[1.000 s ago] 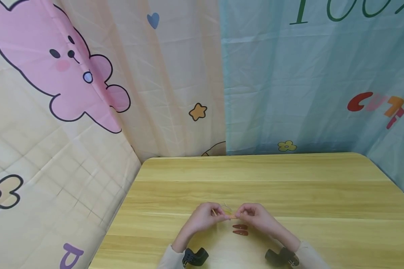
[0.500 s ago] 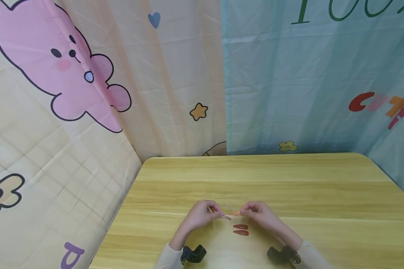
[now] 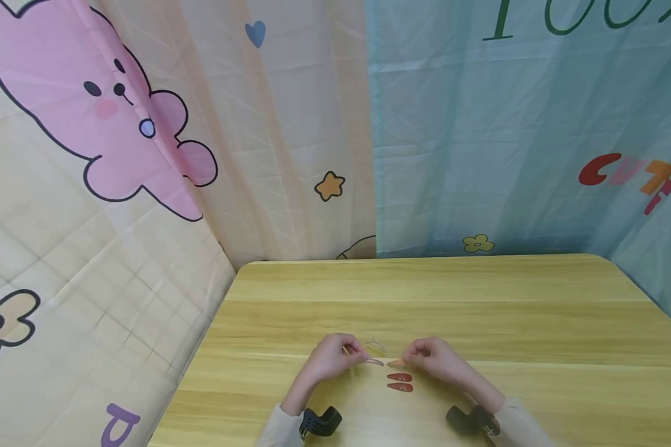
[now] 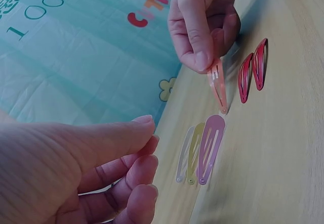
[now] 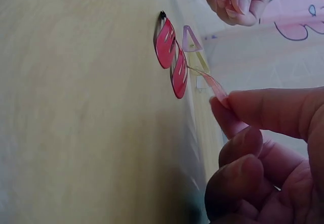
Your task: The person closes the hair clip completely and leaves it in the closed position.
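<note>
My right hand (image 3: 433, 359) pinches an orange snap hair clip (image 4: 216, 86) by one end between thumb and index finger, its other end pointing toward the left hand. The left hand (image 3: 334, 357) holds nothing; its fingers are loosely bent, with the thumb above the index finger (image 4: 144, 148). Close to its fingertips lies a purple hair clip (image 4: 211, 148). Beside that clip are a yellow hair clip (image 4: 195, 150) and a white hair clip (image 4: 184, 155), both faint in the head view. Two red hair clips (image 3: 399, 377) lie side by side just in front of the orange one.
All the clips lie on or over a light wood table (image 3: 481, 310). Printed curtains hang behind it (image 3: 291, 124) and at its left side. Black wrist cameras sit on both forearms, the left camera (image 3: 321, 422) near the table's front.
Both hands were together at the orange clip. They have drawn apart, the right hand moving right with the clip and then lowering it toward the red clips; the left hand shifted slightly left.
</note>
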`<control>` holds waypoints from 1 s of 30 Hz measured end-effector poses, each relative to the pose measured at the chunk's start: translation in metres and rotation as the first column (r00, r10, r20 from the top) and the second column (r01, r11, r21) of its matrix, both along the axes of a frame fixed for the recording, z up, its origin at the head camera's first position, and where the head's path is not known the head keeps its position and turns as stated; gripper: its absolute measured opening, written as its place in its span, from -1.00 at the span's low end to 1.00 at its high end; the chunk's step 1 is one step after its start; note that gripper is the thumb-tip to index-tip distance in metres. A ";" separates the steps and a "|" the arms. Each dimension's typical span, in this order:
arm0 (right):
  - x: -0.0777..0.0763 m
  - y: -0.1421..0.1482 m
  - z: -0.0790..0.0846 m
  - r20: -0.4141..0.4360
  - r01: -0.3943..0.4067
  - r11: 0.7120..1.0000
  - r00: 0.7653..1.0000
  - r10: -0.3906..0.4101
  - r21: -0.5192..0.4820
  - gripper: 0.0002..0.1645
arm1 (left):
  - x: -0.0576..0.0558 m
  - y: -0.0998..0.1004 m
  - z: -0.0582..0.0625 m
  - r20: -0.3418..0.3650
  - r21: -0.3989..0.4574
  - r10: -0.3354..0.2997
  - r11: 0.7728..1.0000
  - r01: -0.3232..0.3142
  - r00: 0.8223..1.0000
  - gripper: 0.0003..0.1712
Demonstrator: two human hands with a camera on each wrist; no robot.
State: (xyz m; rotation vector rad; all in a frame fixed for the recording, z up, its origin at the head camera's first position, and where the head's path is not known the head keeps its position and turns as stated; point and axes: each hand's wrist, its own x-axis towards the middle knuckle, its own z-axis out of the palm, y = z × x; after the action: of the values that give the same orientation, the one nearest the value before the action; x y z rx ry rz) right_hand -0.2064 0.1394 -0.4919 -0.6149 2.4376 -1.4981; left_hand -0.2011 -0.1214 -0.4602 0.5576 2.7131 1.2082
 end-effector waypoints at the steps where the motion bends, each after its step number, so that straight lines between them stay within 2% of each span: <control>1: 0.000 0.001 0.000 0.007 -0.003 1.000 1.000 0.003 0.003 -0.84 | 0.000 0.000 0.000 0.000 0.000 -0.001 1.000 0.001 1.000 -0.83; 7: -0.001 0.002 -0.002 0.037 0.011 0.999 0.999 -0.013 0.043 -0.83 | 0.001 0.001 0.000 0.001 0.004 -0.015 1.000 0.015 1.000 -0.83; 19: -0.003 0.002 -0.006 0.015 0.055 0.996 0.998 -0.056 0.072 -0.85 | 0.000 0.003 -0.005 -0.017 0.009 -0.044 0.999 0.044 0.999 -0.82; 30: -0.003 0.001 -0.004 0.019 0.051 0.996 0.998 -0.053 0.071 -0.87 | 0.000 0.004 -0.007 0.001 0.013 -0.047 0.999 0.047 0.999 -0.82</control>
State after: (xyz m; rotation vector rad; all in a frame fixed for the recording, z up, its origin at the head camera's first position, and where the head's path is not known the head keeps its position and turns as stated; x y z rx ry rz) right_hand -0.2093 0.1409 -0.4961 -0.5228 2.4968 -1.4228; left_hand -0.2015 -0.1176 -0.4671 0.6182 2.6769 1.2151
